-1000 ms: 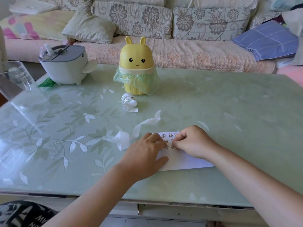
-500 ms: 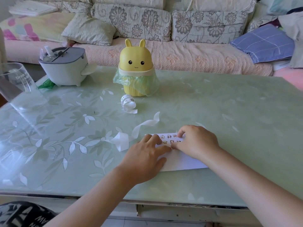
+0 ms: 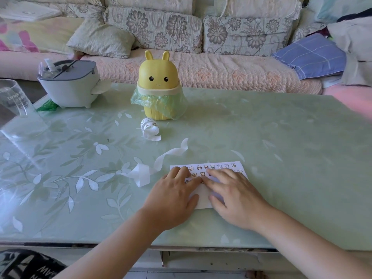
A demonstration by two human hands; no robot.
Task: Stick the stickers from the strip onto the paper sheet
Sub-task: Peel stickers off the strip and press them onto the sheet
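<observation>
The sheet [image 3: 203, 196] is held flat by the table's [image 3: 281, 158] near edge, under the 2 hands. The left hand [image 3: 171, 198] is laid on its left part, fingers straight and relaxed, nothing grasped. The right hand [image 3: 237, 198] is spread likewise, its fingertips [image 3: 213, 174] pressed beside the stickers [image 3: 205, 167] in the far rows. The roll [image 3: 150, 127] is set well apart, far-left, just near of the bin [image 3: 159, 87]. Spent backing [image 3: 161, 161] is trailed just left of the sheet. If rubbing is done sideways, a fresh sticker may be creased or lifted. If the left hand is eased, the sheet may be dragged across the slick top. The backing could be swept under the sheet.
</observation>
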